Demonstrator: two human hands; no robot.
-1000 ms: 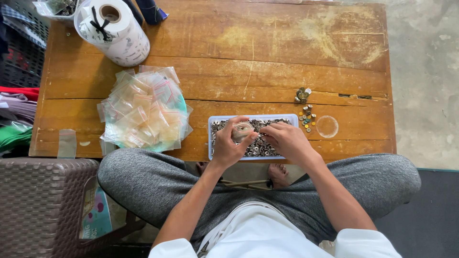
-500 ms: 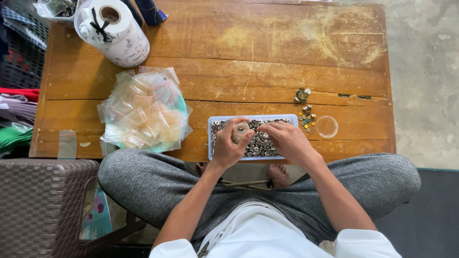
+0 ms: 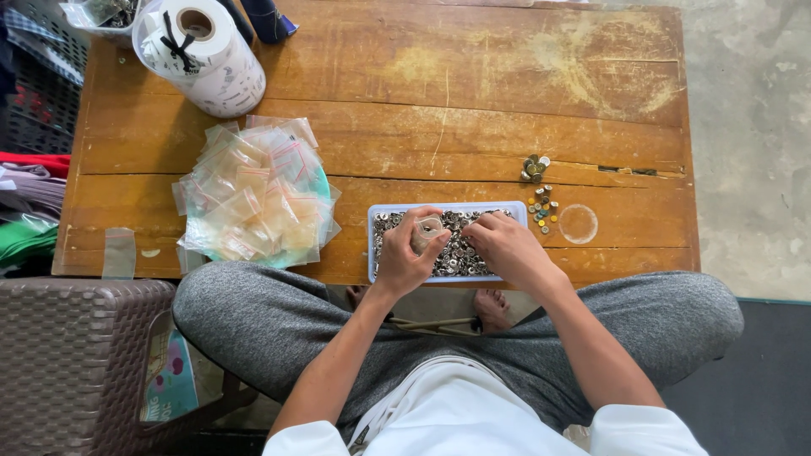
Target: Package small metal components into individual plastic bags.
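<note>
Hands (image 3: 456, 249) over tray (image 3: 507, 208), small metal pieces (image 3: 456, 257) indistinct.

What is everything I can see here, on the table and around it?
wooden table: one, brown, worn, fills the upper view
tray: one, pale rectangular, near table edge, full of small silvery metal pieces
small clear bag: one, held over the tray
pile of clear zip bags: many, left of the tray
loose metal pieces: a small cluster, some yellow, right of the tray
clear ring-shaped lid: one, far right
roll of white material: one, top left
woven stool: one, brown, lower left
folded cloth: red, grey, green, left edge
left hand: holds the bag
right hand: rests in the tray
</note>
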